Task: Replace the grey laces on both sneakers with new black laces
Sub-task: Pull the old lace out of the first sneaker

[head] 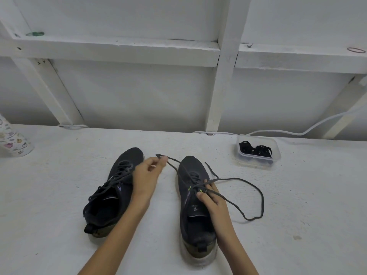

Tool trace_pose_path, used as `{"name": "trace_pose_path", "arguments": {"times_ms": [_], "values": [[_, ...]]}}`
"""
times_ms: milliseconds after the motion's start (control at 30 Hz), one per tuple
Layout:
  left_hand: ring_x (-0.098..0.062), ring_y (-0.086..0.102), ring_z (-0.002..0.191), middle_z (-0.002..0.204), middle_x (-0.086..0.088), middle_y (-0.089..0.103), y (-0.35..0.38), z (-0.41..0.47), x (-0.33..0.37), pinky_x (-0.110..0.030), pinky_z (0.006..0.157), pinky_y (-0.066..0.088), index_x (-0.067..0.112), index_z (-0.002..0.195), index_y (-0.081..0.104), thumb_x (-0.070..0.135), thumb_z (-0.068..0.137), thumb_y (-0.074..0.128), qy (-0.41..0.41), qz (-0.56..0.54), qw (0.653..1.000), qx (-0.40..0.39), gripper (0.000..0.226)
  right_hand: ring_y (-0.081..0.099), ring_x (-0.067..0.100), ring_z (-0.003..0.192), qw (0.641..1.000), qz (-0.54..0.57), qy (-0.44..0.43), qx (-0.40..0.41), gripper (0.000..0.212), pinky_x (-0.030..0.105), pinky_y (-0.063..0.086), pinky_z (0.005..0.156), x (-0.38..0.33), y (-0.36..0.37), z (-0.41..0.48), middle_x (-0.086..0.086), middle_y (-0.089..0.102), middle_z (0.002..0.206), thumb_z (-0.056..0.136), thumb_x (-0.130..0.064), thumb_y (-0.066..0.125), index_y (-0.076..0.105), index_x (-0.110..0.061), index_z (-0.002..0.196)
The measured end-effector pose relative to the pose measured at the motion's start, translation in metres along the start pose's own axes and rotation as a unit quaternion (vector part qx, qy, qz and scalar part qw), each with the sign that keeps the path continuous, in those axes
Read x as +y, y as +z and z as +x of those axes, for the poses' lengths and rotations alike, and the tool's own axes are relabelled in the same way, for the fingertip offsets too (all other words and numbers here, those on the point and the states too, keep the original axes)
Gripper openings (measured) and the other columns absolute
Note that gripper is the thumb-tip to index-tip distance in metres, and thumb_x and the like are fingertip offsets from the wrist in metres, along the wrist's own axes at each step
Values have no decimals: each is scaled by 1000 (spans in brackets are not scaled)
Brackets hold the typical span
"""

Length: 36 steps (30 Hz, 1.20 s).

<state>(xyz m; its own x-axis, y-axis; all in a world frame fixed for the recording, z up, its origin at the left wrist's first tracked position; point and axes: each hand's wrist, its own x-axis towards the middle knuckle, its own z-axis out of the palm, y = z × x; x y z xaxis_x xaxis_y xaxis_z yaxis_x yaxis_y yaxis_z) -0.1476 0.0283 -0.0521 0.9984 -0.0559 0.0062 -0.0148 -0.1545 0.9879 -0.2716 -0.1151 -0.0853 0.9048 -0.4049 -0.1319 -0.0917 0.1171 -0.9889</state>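
Two dark mesh shoes at six o'clock, left sneaker [111, 195] laced, partly hidden by my left hand [146, 180], which pinches the right sneaker's [195, 217] thin grey lace [236, 178], right hand [213, 201] gripping it at the eyelets, clear plastic tub [258, 163] of black laces [256, 150] at two, white cable [278, 132] behind.

Right hand [213, 199] covers the right sneaker [190, 219]'s top eyelets, so no clue how the grey lace [262, 201] runs there. Far left of that sneaker, a patterned cup [14, 139] gets cut off at the edge. Black laces [256, 149] in the tub [277, 149] back-right: uncountable tangle.
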Motion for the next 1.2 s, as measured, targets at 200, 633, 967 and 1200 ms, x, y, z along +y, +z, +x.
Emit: {"name": "trace_pose_path", "arguments": {"times_ms": [200, 633, 967, 1200], "values": [[-6, 67, 76, 80, 13, 74, 24, -30, -23, -28, 79, 53, 28, 75, 75, 26, 79, 78, -10, 89, 980, -175, 6, 59, -15, 103, 1000, 3, 2, -10, 28, 4, 45, 78, 3, -2, 4, -35, 66, 106, 92, -2, 58, 68, -12, 117], [-5, 59, 69, 77, 14, 72, 20, -31, -23, -20, 70, 47, 27, 76, 74, 61, 62, 73, -45, 55, 986, -153, 37, 39, -25, 120, 1000, -14, -9, -9, 38, 2, 37, 94, 10, -3, 7, -30, 46, 137, 88, -19, 63, 65, -22, 127], [-4, 46, 57, 65, 3, 55, -4, 11, -1, -28, 61, 37, 22, 73, 59, 30, 92, 64, 9, -73, 993, 87, 21, 32, -39, 107, 1000, -16, 27, 3, 55, -4, 33, 86, 16, -6, 7, -21, 35, 151, 88, -26, 67, 52, -18, 140], [-12, 54, 71, 85, 3, 66, 12, -19, -16, -14, 56, 40, 18, 88, 66, 26, 89, 67, -51, -26, 996, -67, 8, 30, -38, 110, 999, -19, 35, 15, 51, -1, 32, 88, 18, -5, 8, -19, 35, 152, 90, -22, 66, 54, -17, 139]]}}
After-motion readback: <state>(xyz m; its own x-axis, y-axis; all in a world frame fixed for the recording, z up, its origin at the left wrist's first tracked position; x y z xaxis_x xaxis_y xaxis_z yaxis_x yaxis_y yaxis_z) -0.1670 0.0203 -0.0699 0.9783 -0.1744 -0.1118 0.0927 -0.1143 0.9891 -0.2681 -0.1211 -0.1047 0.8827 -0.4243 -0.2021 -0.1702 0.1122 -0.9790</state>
